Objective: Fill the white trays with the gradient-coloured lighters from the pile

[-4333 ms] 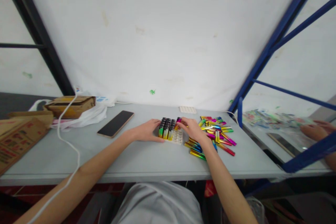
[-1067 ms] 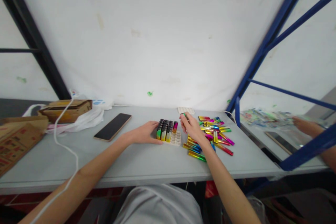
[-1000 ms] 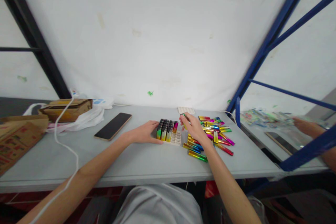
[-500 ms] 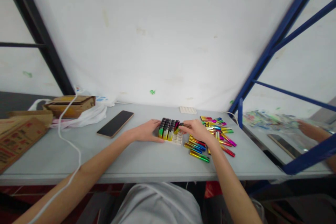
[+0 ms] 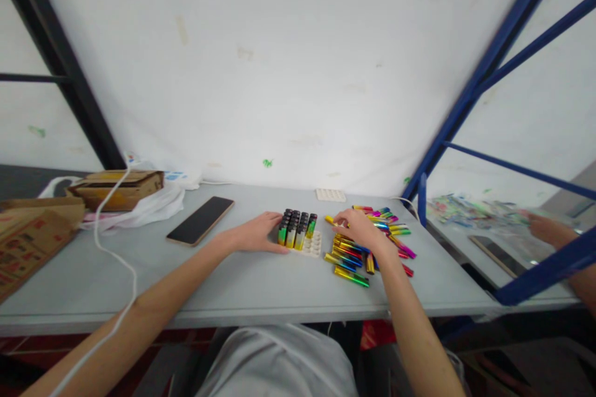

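Picking step, seemingly: your right-hand fingers (image 5: 343,219) meet a yellow piece (image 5: 329,219) right of centre, whether gripped unclear; left-hand fingers (image 5: 268,218) clasp the white tray (image 5: 313,246), lower centre; next likely calls for standing the piece there

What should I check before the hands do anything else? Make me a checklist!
1. Left hand at the left end of the white tray: ok.
2. Black-topped pieces standing upright in the tray: ok.
3. Free cups showing on the tray's right side: ok.
4. Yellow piece firmly gripped by the right hand: cannot tell; it shows beside the fingertips.
5. Phone apart from the tray: ok.
6. White cable out of line with the left forearm: not ok; it crosses it in this view.
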`<act>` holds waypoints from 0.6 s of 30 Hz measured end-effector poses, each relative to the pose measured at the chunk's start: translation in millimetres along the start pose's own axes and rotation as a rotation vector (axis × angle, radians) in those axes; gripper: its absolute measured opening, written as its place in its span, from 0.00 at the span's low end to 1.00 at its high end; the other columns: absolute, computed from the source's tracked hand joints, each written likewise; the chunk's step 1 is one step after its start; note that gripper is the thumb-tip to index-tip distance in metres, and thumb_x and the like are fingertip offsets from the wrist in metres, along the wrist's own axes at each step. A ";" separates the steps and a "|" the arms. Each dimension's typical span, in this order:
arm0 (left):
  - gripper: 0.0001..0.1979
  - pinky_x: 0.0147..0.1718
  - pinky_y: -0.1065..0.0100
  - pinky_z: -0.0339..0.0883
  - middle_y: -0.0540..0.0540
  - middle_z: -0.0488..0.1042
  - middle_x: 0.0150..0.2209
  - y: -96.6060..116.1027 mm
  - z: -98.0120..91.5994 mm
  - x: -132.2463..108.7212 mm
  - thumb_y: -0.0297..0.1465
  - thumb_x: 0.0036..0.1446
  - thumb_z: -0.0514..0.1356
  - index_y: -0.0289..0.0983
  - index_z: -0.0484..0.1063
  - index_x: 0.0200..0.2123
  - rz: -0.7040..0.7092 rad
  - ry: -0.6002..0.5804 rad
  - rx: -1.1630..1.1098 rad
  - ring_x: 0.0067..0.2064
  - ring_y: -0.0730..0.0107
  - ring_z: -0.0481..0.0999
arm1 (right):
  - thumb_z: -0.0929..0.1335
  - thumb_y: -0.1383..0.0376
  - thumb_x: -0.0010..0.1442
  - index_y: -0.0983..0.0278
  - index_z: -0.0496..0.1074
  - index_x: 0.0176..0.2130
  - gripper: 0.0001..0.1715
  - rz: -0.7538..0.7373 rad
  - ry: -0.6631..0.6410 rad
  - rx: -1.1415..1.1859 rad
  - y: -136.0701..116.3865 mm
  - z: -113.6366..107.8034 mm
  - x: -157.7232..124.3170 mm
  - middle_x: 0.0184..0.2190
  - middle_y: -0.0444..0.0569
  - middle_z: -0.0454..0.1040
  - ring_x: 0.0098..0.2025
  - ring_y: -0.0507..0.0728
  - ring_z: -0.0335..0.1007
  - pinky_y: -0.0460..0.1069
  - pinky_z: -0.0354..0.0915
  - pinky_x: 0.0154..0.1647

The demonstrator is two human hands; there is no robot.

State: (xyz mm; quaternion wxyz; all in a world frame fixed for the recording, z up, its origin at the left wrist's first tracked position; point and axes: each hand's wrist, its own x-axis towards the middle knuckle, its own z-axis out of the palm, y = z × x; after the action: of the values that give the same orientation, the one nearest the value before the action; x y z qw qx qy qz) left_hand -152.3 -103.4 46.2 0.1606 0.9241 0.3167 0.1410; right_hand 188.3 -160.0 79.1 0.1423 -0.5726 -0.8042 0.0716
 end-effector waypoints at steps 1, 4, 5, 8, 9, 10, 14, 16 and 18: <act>0.47 0.69 0.49 0.62 0.31 0.70 0.68 -0.5 0.0 0.0 0.62 0.54 0.69 0.35 0.69 0.65 -0.008 -0.004 0.002 0.68 0.39 0.70 | 0.74 0.63 0.67 0.67 0.83 0.47 0.12 0.026 0.011 -0.043 6.9 1.0 0.2 0.47 0.60 0.84 0.49 0.63 0.78 0.54 0.67 0.54; 0.48 0.69 0.49 0.62 0.32 0.71 0.67 -2.6 0.5 -0.1 0.62 0.53 0.69 0.37 0.68 0.66 -0.008 0.004 -0.002 0.68 0.39 0.70 | 0.74 0.65 0.67 0.68 0.83 0.48 0.11 0.098 -0.009 -0.107 18.2 7.4 2.2 0.48 0.61 0.83 0.53 0.64 0.76 0.54 0.65 0.56; 0.48 0.68 0.49 0.62 0.32 0.71 0.67 -3.0 0.6 -0.2 0.63 0.53 0.69 0.37 0.68 0.66 -0.004 0.010 -0.005 0.67 0.39 0.71 | 0.73 0.66 0.68 0.68 0.82 0.48 0.11 0.115 -0.015 -0.110 19.3 10.0 3.1 0.48 0.61 0.82 0.53 0.64 0.76 0.54 0.65 0.56; 0.48 0.69 0.49 0.62 0.31 0.71 0.67 -2.8 0.4 -0.6 0.62 0.53 0.69 0.36 0.68 0.66 -0.001 0.006 -0.007 0.68 0.39 0.70 | 0.72 0.65 0.69 0.68 0.80 0.48 0.11 0.141 -0.017 -0.112 17.9 16.1 4.9 0.47 0.59 0.82 0.51 0.62 0.75 0.53 0.65 0.54; 0.48 0.69 0.49 0.62 0.31 0.71 0.68 -2.2 0.0 -0.6 0.62 0.54 0.69 0.35 0.68 0.67 -0.001 0.001 -0.005 0.68 0.39 0.70 | 0.72 0.64 0.69 0.68 0.80 0.48 0.11 0.136 -0.019 -0.111 16.7 17.3 5.1 0.47 0.59 0.81 0.50 0.62 0.75 0.52 0.64 0.53; 0.48 0.69 0.49 0.62 0.31 0.70 0.68 -1.5 -0.3 -0.7 0.61 0.54 0.69 0.35 0.68 0.67 -0.003 -0.003 -0.004 0.68 0.39 0.70 | 0.73 0.64 0.69 0.68 0.79 0.48 0.11 0.126 -0.020 -0.109 15.4 18.1 5.2 0.47 0.59 0.81 0.50 0.62 0.75 0.52 0.64 0.52; 0.48 0.70 0.49 0.61 0.31 0.70 0.68 1.1 -1.6 -0.3 0.61 0.54 0.69 0.35 0.67 0.67 -0.011 -0.009 -0.008 0.68 0.38 0.69 | 0.73 0.64 0.67 0.66 0.77 0.48 0.10 0.103 -0.002 -0.097 10.7 19.1 5.3 0.45 0.57 0.80 0.48 0.60 0.75 0.51 0.63 0.49; 0.49 0.70 0.48 0.61 0.30 0.70 0.68 1.7 -2.1 0.0 0.60 0.54 0.69 0.34 0.67 0.67 -0.013 -0.013 -0.011 0.68 0.38 0.69 | 0.73 0.63 0.67 0.67 0.77 0.47 0.11 0.112 0.014 -0.089 9.3 19.5 6.0 0.44 0.56 0.80 0.45 0.60 0.74 0.50 0.62 0.46; 0.48 0.70 0.48 0.61 0.30 0.70 0.68 1.9 -2.4 0.2 0.61 0.54 0.69 0.34 0.68 0.67 -0.010 -0.015 -0.013 0.68 0.38 0.70 | 0.74 0.64 0.65 0.67 0.76 0.45 0.10 0.113 0.032 -0.064 9.0 20.3 6.8 0.43 0.55 0.80 0.43 0.59 0.73 0.49 0.61 0.44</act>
State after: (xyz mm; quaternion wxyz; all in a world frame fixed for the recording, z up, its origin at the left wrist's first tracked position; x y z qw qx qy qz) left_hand -151.9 -104.2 49.1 0.1695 0.9225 0.3193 0.1354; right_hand 188.0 -149.6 58.4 0.1326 -0.6225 -0.7700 0.0447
